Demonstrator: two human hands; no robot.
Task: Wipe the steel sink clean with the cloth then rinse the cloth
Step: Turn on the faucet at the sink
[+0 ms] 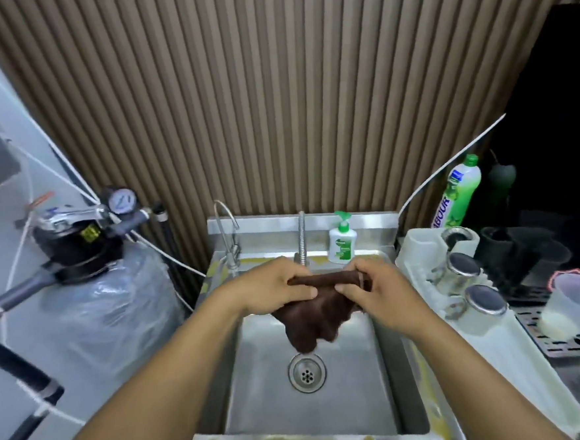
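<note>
The cloth (309, 318) is held up in the middle of the frame, over the sink (355, 387) and just below the tap (302, 239). Its top edge is pinched tight in the grip of the left hand (272, 286) and the right hand (372, 289). It is best rubbed and squeezed low over the drain (307, 373), so drips are kept inside.

Tap (302, 236) outlet hidden behind left hand (269, 288) and cloth (309, 318); water flow indiscernible. Soap bottle (342, 245) label too small to read. Plastic cup (576, 303) clipped by right edge.
</note>
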